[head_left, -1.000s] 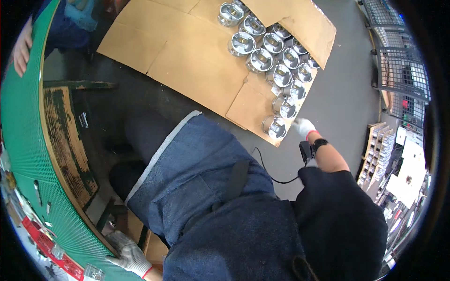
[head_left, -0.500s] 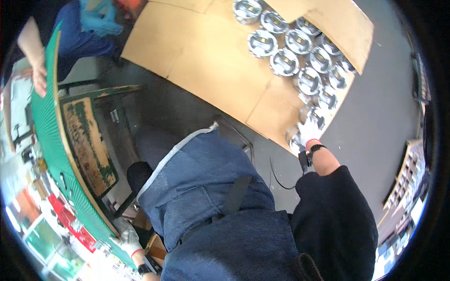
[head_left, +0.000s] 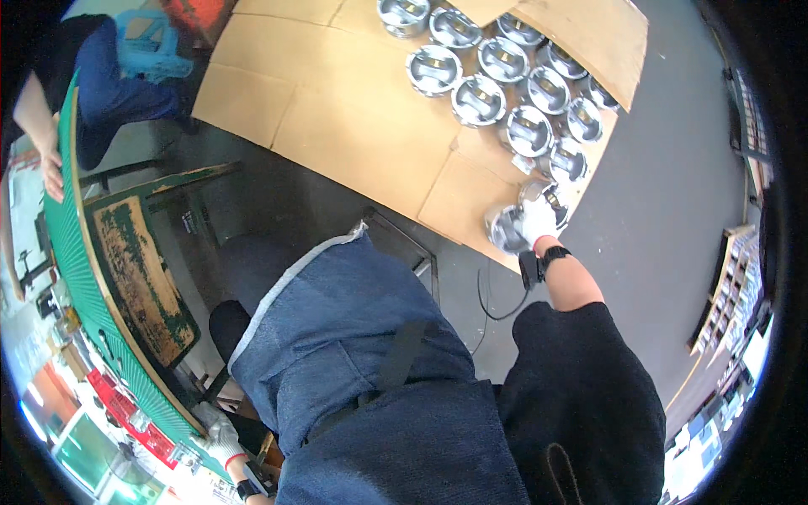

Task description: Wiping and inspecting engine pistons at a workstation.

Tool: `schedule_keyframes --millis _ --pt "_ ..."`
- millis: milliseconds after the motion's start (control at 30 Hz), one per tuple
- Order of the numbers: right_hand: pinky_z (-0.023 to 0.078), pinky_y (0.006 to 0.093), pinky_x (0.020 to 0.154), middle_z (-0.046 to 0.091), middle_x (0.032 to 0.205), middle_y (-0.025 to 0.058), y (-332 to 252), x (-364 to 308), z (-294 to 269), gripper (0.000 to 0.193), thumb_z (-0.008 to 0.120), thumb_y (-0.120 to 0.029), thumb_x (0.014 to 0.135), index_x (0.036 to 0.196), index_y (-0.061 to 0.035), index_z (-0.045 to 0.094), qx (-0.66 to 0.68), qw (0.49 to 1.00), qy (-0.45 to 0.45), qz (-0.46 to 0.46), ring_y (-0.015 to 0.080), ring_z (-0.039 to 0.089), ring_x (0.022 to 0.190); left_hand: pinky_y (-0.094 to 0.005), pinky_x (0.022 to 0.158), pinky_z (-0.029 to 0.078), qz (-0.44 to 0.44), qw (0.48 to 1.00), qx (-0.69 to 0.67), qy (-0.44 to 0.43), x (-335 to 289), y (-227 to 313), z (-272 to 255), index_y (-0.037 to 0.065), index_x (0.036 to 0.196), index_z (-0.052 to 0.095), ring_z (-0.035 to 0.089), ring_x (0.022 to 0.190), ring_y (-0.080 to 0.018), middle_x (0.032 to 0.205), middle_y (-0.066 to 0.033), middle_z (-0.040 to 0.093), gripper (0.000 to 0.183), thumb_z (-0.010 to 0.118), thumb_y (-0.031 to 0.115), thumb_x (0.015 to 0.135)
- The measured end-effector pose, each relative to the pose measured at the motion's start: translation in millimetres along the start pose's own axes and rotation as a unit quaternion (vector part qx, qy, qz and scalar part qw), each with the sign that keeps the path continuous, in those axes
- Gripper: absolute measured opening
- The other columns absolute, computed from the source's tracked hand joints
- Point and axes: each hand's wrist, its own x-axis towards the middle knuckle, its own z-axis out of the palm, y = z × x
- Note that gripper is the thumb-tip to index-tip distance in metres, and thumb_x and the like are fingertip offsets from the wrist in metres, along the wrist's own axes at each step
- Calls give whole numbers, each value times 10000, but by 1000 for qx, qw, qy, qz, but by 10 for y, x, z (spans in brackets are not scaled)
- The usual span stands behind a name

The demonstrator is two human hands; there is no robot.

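- My right hand (head_left: pixel 539 222), in a white glove, is on the silver piston (head_left: pixel 553 198) near the close right corner of the cardboard sheet (head_left: pixel 337 109). My fingers cover part of its top; whether they are closed around it, I cannot tell.
- Another piston (head_left: pixel 505 229) sits just beside my hand, at the sheet's near edge. Its side wall is smooth, rounded, bright metal.
- The other pistons (head_left: pixel 503 61) stand in staggered rows running up and away from this corner, some touching or nearly so.
- Appearance: short silver cylinders, hollow side facing up. Rims shiny, interiors darker grey, a thick bridge of metal crossing the opening; a small yellowish patch shows at the middle of several.
- A raised cardboard flap (head_left: pixel 589 42) overlaps the far right pieces and partly hides them.
- My left hand (head_left: pixel 220 439), also gloved, is at the edge of the green-topped table (head_left: pixel 88 261), well apart from the pistons. Cannot tell whether it grips.
- A co-worker's bare hand (head_left: pixel 52 175) rests at the far end of that table.
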Motion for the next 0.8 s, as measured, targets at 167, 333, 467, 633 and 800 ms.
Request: schedule_keyframes --millis 167,333,467,633,800 --pt "475 448 948 603 1182 251 4 68 -378 617 669 -404 700 1219 -84 576 125 972 -39 193 389 597 1096 -364 1102 312 -11 998 60 -22 -80 -184 81 -22 1387 418 461 1280 -250 1417 -128 484 793 716 405 788" --pt "465 441 950 596 1206 242 -70 83 -544 758 715 -414 715 1318 -36 451 220 931 80 279 388 588 1105 -403 1092 349 9 1000 12 -1 -242 -331 257 -33 1394 392 418 1323 -285 1457 -172 421 774 699 369 808" --pt "427 408 996 597 1236 194 -136 -48 -744 805 738 -400 730 1370 -48 398 256 928 127 237 336 562 1162 -421 1060 388 27 999 8 28 -244 -389 330 -35 1380 411 483 1261 -303 1407 -183 478 807 745 371 767" --pt "444 395 968 633 1167 165 6 421 -609 844 822 -378 649 1333 -34 465 331 931 113 106 294 564 1128 -408 1106 334 -27 971 150 -185 -93 -145 138 17 1388 433 455 1300 -291 1402 -147 496 780 612 530 829" --pt "503 308 829 594 1166 32 1331 725 329 453 670 -218 867 1278 -85 533 415 898 116 -94 167 567 1023 -446 1073 361 -21 1000 1 20 -55 -527 173 45 1262 519 515 1198 -291 1288 -137 565 717 543 618 831"
